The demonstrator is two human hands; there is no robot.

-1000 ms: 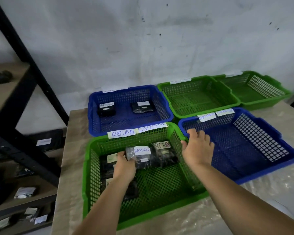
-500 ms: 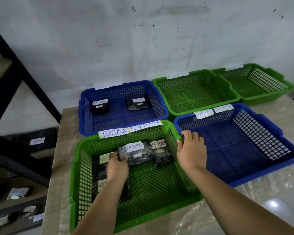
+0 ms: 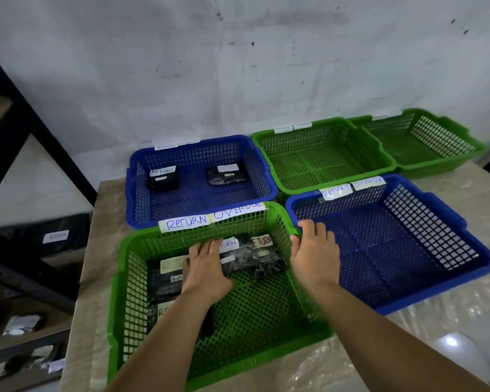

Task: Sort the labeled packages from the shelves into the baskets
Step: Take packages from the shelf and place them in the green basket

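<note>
Flat and with straight fingers, the left hand (image 3: 207, 267) presses on a black RETURN-labeled package (image 3: 239, 257) inside the near green basket (image 3: 125, 301). Right hand (image 3: 314, 254) rests open on that basket's right rim. Two more packages lie in the rear blue basket (image 3: 260, 168).

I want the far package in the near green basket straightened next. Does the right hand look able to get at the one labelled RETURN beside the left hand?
Probably yes: the right hand rests on the green basket rim beside that package, nothing covering it.
</note>
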